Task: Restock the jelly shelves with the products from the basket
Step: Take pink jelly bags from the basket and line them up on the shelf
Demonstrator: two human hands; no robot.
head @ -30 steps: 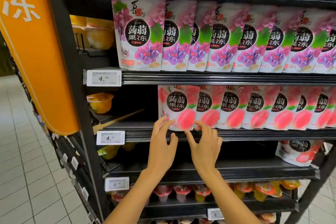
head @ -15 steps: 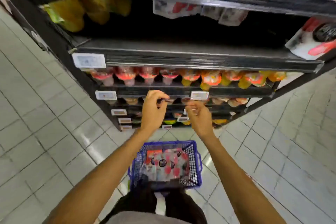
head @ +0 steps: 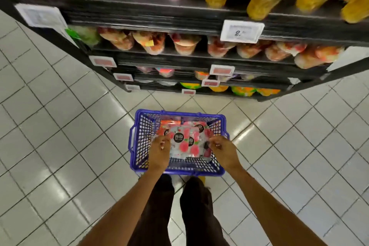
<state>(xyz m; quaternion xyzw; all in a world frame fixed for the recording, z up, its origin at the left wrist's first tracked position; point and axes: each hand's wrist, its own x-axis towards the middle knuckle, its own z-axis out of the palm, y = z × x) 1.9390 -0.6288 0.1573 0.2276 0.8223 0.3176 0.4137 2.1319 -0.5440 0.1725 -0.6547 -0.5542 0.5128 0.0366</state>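
Left hand (head: 159, 151) and right hand (head: 222, 151) are hovering, fingers curled, grip indiscernible, at opposite edges of pink-white plastic jelly pouches (head: 184, 145) inside the blue mesh plastic basket (head: 142, 140): likely light, floppy, best edge-pinched.

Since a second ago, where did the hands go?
The left hand and right hand dropped from the peach-pouch shelf, now out of view, to the blue plastic mesh basket, flanking its top pink-and-white jelly pouch; grip unclear. The basket stayed on the white tiled floor.
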